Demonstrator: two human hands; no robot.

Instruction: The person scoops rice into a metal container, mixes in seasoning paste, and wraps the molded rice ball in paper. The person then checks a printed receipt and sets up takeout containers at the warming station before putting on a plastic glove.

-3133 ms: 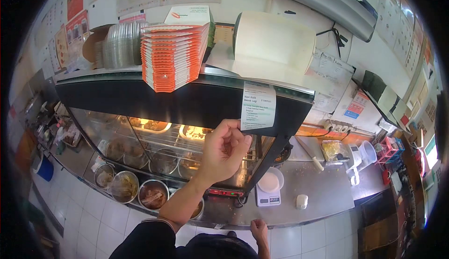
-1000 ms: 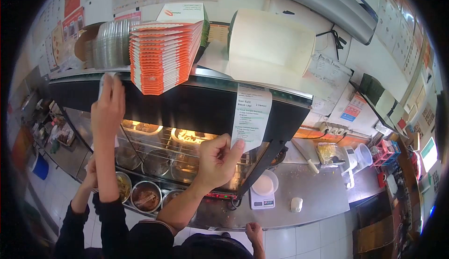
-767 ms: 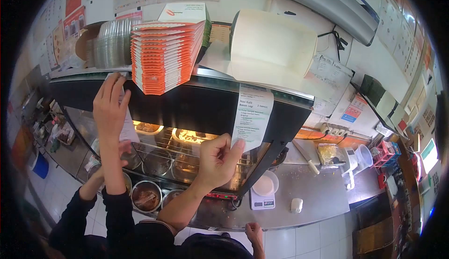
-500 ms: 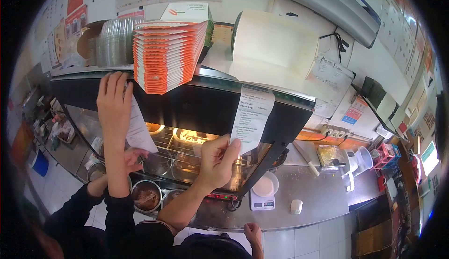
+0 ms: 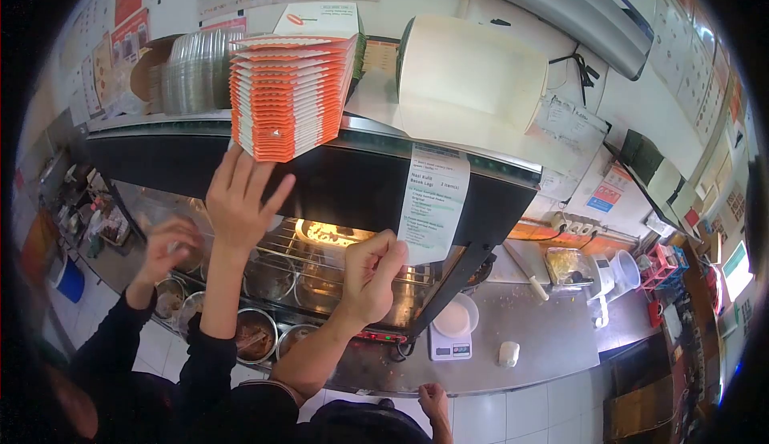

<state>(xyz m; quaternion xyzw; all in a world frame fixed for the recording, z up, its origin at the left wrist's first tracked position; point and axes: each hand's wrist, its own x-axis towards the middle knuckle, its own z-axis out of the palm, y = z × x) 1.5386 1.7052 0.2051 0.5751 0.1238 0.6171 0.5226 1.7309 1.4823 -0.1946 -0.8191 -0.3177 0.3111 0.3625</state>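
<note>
Left hand (image 5: 372,272): I see its thumb and curled finger pressed together on the slip's lower corner.
Printed slip (image 5: 434,203): just above this grip, hanging before the heated cabinet (image 5: 360,179), print toward my camera.
Step in hand: I judge it is holding the slip straight by its free end.
Next move: in my opinion it calls for a light pinch, because thin paper can tear.
Right hand (image 5: 433,401): below the grip and to its right, fingers curled; whether they are closed, I cannot tell.
Tray (image 5: 299,232): left of the grip, inside the cabinet, with yellow pieces.
Metal bowl (image 5: 275,340): lower left of the grip, reddish-brown food inside.
Bowl on the scale (image 5: 474,316): lower right of the grip; its pale content I cannot identify.
Co-worker: 2 hands left of the grip, the upper (image 5: 244,199) with spread fingers.
</note>
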